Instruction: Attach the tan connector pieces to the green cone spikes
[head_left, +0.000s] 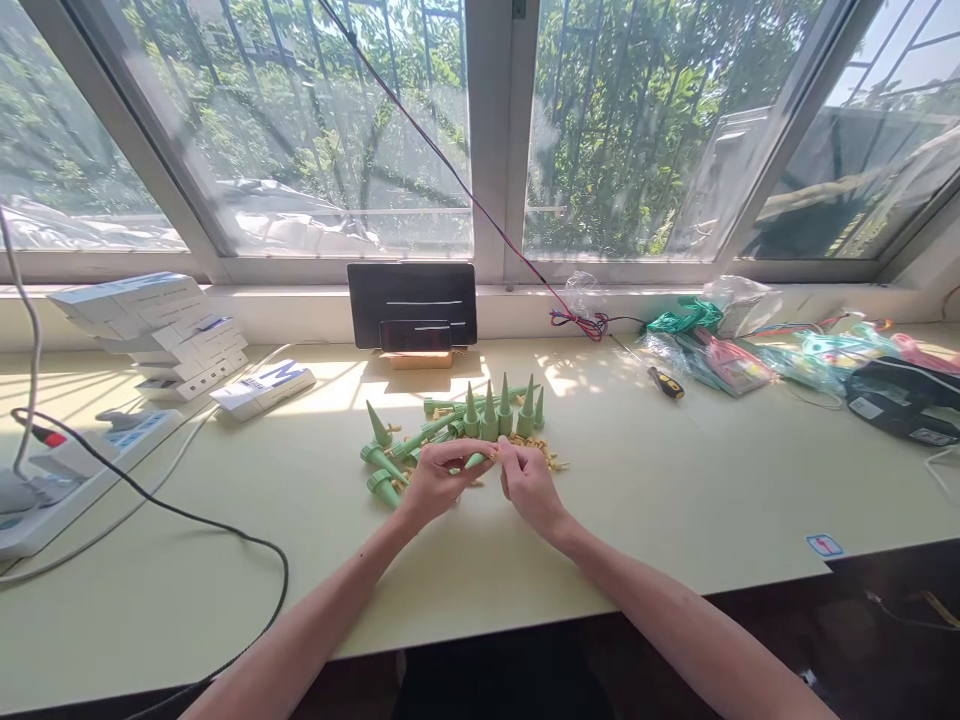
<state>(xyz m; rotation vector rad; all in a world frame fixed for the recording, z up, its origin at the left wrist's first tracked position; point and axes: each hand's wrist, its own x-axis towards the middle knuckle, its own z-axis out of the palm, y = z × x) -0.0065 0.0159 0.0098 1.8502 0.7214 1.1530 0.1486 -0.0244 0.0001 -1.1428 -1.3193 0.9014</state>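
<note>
My left hand [441, 478] is closed around a green plastic spike [475, 460], of which only a short part shows between the fingers. My right hand [528, 482] meets it fingertip to fingertip, thumb and forefinger pinched together. What lies in that pinch is too small and covered to make out. Just behind the hands, several green cone-shaped spikes [489, 412] stand upright in a row. Other green spikes [384, 488] lie on their sides to the left. Small yellow plastic pieces [553, 456] are scattered around and partly hidden by my hands.
The pale table [675, 490] runs along a window. A dark tablet [412, 300] leans on a stand at the back. White boxes [172, 335] and a power strip [97, 485] with cables occupy the left. Rightward lie a screwdriver [665, 383], plastic bags [735, 362] and a black pouch [904, 398].
</note>
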